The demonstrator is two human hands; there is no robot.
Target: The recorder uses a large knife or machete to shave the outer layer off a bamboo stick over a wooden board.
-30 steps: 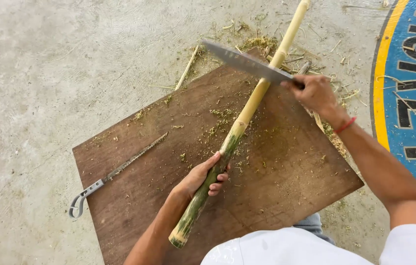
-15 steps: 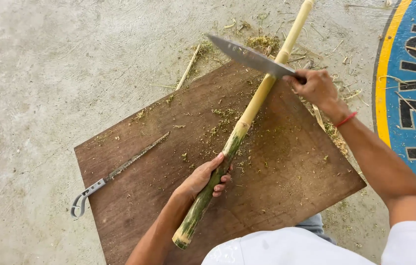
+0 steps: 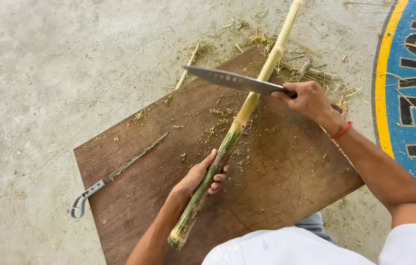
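A long bamboo stalk lies slanted across a brown wooden board, green at its near end and pale where the skin is shaved off. My left hand grips the green part near the board's middle. My right hand holds a large knife by its handle. The blade has a row of holes, points left and crosses the stalk just above the pale section.
A thin metal saw blade with a loop handle lies on the board's left side, its loop over the edge. Bamboo shavings and splinters litter the concrete floor beyond the board. A blue and yellow painted circle marks the floor at right.
The knife has moved down along the stalk toward me, from near the far edge of the board to the pale section. My left hand keeps its grip on the stalk.
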